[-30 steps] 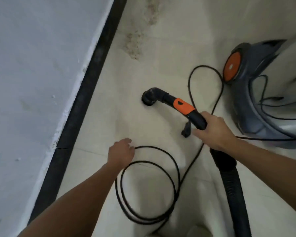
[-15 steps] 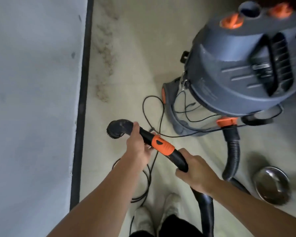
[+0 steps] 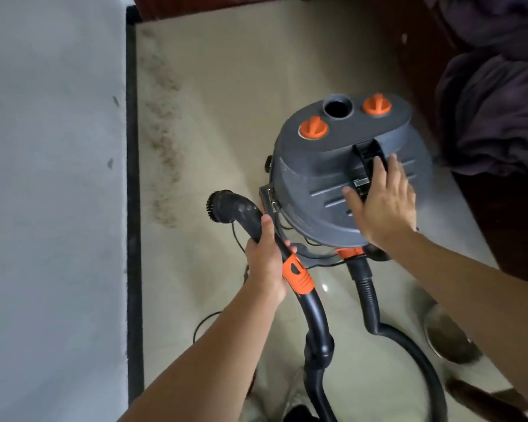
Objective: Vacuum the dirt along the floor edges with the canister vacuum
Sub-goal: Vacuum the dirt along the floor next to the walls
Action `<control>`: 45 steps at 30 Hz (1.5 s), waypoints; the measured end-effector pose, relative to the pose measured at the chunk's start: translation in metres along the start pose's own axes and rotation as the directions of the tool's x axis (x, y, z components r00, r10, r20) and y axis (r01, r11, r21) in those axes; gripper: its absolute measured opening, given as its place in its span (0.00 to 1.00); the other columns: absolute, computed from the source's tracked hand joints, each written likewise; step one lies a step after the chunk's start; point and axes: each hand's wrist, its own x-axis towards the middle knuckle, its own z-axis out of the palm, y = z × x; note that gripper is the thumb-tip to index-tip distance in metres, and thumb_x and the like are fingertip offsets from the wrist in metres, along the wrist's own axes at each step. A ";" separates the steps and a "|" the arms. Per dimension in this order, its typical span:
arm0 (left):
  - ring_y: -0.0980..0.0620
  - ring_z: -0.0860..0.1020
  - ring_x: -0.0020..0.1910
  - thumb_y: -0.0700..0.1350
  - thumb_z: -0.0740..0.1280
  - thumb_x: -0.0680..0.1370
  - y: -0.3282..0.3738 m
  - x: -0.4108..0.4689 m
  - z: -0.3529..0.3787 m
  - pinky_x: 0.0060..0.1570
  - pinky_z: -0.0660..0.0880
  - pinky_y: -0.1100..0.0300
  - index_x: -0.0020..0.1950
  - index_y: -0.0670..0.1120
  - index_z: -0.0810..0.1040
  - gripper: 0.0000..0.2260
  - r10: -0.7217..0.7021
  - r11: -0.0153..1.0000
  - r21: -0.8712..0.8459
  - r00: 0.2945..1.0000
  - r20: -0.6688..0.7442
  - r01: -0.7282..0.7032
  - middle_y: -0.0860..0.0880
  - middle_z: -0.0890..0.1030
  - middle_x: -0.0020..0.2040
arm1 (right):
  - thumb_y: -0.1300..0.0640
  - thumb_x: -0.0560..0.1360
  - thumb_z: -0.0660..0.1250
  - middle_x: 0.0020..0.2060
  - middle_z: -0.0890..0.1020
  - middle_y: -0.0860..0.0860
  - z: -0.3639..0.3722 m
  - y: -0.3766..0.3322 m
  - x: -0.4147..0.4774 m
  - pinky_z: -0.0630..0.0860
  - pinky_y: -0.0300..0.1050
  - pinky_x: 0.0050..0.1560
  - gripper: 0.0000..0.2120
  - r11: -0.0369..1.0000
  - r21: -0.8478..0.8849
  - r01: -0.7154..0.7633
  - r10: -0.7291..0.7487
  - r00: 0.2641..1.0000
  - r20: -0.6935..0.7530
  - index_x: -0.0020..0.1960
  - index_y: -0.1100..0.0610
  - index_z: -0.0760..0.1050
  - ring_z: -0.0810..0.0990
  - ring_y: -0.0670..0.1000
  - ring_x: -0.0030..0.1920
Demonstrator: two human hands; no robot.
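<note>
The grey canister vacuum with two orange knobs stands on the pale floor at centre right. My right hand lies flat and spread on its top, fingers by the black carry handle. My left hand grips the black hose handle just above its orange collar. The round brush nozzle at the handle's tip is raised and points left. The ribbed black hose loops from the canister's front round to the handle. A trail of brown dirt runs along the floor beside the black baseboard.
A grey-white wall fills the left side. Dark furniture with purple cloth stands at the right. A steel bowl sits on the floor under my right arm. The thin power cord lies behind my left arm.
My right hand has let go of the hose handle and moved up onto the canister's top. My left hand keeps its hold. The view has lifted and more of the floor and dirt trail shows.
</note>
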 end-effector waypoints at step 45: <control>0.49 0.84 0.50 0.56 0.63 0.80 0.305 0.323 0.379 0.47 0.81 0.53 0.65 0.48 0.74 0.18 -0.013 0.993 -0.118 0.999 0.049 0.019 0.48 0.84 0.55 | 0.67 0.71 0.68 0.66 0.69 0.65 -0.040 -0.057 0.599 0.71 0.63 0.56 0.40 0.934 -0.233 0.270 -0.288 0.956 -0.048 0.79 0.51 0.58 0.71 0.66 0.61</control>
